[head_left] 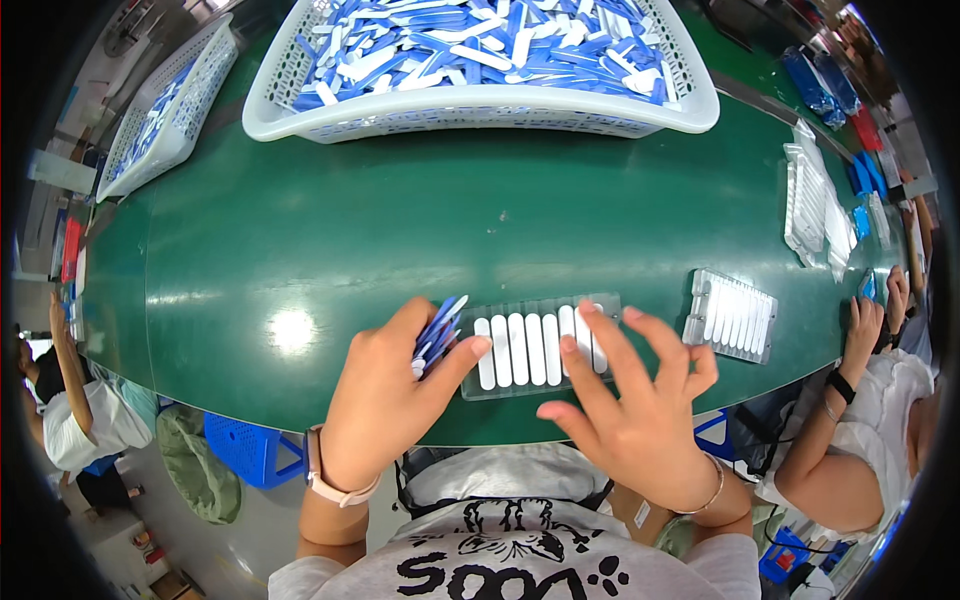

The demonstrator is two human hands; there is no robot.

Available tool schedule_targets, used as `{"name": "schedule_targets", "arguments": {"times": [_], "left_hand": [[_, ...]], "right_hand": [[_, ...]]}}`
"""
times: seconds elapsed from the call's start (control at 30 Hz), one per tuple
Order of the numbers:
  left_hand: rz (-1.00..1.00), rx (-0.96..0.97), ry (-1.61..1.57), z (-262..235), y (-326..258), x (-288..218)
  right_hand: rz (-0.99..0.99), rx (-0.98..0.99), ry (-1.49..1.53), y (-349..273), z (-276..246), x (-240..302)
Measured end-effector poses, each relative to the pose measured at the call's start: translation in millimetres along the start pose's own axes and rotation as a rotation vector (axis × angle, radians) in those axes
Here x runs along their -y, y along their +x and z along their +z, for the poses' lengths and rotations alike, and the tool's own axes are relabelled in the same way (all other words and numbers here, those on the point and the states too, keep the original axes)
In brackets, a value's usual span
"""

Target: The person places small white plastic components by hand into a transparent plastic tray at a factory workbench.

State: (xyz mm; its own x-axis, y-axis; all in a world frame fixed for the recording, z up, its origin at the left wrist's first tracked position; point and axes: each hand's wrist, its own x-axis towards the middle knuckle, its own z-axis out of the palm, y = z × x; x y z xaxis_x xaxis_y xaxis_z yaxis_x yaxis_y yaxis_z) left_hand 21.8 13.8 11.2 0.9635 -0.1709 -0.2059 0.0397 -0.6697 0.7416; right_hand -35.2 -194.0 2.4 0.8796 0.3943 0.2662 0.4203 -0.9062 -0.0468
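Left hand (385, 385): gripping a bunch of sticks (437, 338), seemingly keeping supply handy!
Right hand (640, 410): splayed open over the white row (532, 350), perhaps squaring it.
Tray (540, 305): between both hands, holding that row side by side.
Basket (480, 105): beyond, heaped, likely stock.

Strips (516, 350) in the tray (512, 306), sticks (436, 338) in my left hand (385, 382) at its left, my right hand (640, 415) over it, second tray (702, 287) to its right, basket (500, 100) behind

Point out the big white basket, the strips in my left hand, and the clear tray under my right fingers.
Big white basket (500, 98): head view, front rim.
Strips (436, 338): head view, middle of the bunch.
Clear tray (520, 306): head view, bare far edge.
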Motion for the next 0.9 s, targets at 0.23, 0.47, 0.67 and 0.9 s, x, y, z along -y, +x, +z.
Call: {"name": "schedule_targets", "arguments": {"times": [0.23,0.47,0.67,0.9], "left_hand": [[-0.018,0.038,0.089,-2.4,-2.8,-8.0],[-0.009,0.088,0.109,-0.2,-3.1,-8.0],[-0.044,0.087,0.11,-2.4,1.4,-10.3],[-0.064,0.084,0.024,-5.1,-3.7,-6.1]], "right_hand": [[-0.025,0.12,0.172,-8.1,-5.5,-16.7],[-0.076,0.077,0.18,2.2,-2.6,-19.6],[-0.131,0.034,0.038,9.1,-3.0,-18.2],[-0.181,0.022,0.158,15.2,2.8,-17.5]]}}
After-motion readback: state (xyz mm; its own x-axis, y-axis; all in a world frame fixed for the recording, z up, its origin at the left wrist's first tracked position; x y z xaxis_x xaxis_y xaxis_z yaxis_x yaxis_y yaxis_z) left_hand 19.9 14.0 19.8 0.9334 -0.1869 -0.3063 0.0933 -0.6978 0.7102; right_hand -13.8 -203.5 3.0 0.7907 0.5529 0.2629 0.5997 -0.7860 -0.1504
